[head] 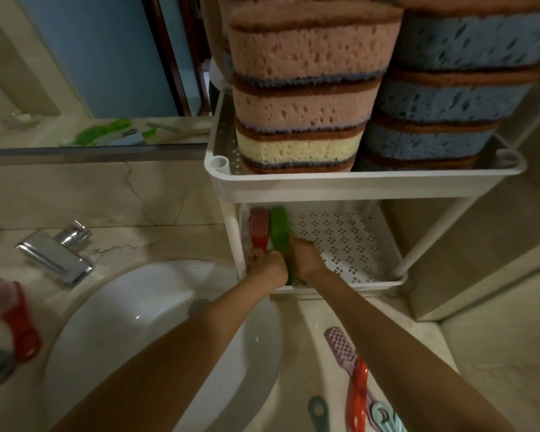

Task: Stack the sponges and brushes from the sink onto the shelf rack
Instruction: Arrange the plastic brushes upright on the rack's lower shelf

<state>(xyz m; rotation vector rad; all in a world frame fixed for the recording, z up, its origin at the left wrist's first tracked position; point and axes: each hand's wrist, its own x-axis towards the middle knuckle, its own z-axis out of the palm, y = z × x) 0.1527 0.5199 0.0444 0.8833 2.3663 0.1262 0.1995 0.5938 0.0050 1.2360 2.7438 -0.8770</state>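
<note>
Work is at the lower shelf (349, 244) of the rack (356, 182), under the stacked sponges (303, 98). The green brush (279, 232) stands on its edge there, touching the red brush (259, 227). The right hand (306, 260) grasps its near end with curled fingers. The left hand (267, 265) is curled at both brush ends; which one it grips I cannot tell. The green brush looks light and stiff, maybe wet and slippery, so the handle is the best hold. More brushes (357, 391) lie beside the sink (156, 307).
</note>
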